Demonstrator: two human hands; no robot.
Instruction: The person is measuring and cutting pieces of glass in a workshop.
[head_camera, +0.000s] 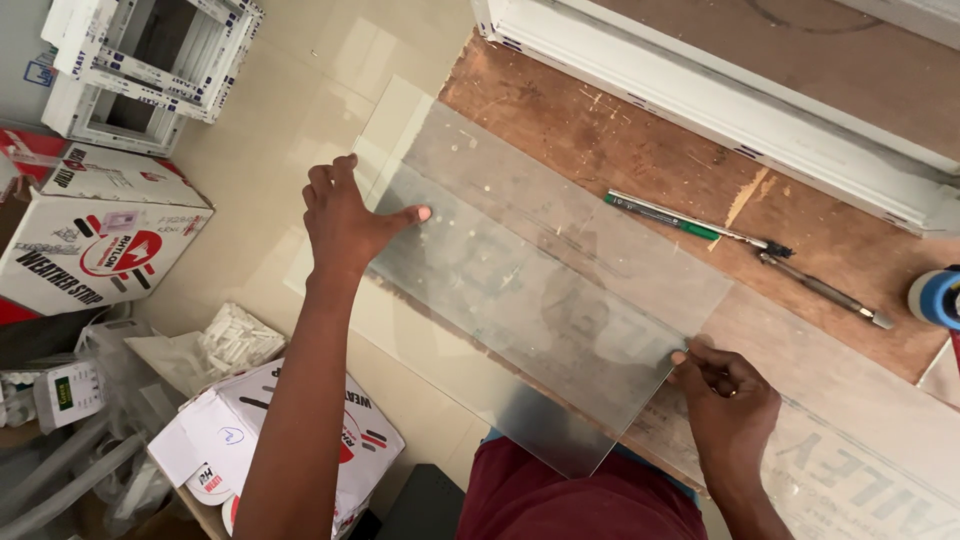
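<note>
The blue roll (938, 297) sits half out of sight at the right edge, so its full shape is lost. The white window frame (150, 60) is clipped by the top and left edges. The red-and-white carton (95, 240) runs off the left side. The left hand (345, 215) has its fingertips over the glass pane's (540, 300) far end, palm hidden. The right hand (730, 400) covers that corner; its grip underneath can't be seen. The pane's near corner blurs against the maroon shirt (580, 495). The small white pieces (235, 335) in plastic are too small to identify.
</note>
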